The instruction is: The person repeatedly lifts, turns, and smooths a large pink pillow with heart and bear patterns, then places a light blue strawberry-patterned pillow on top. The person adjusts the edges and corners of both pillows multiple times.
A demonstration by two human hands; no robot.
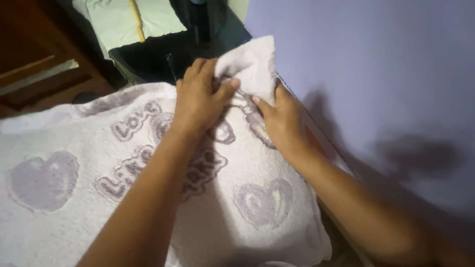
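towel (pixel 74 207) is spread across the foreground, its far corner lifted by the wall (pixel 386 74). corner is pinched by left hand (pixel 198 99), fingers curled shut; right hand (pixel 282 121) grips it from beside, thumb pressed on.

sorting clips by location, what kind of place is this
Probably a room in a home, perhaps a bedroom. Both hands, left hand and right hand, grip a soft pale towel with hearts, beside a plain lilac wall, with a dark glass table and wooden furniture behind.
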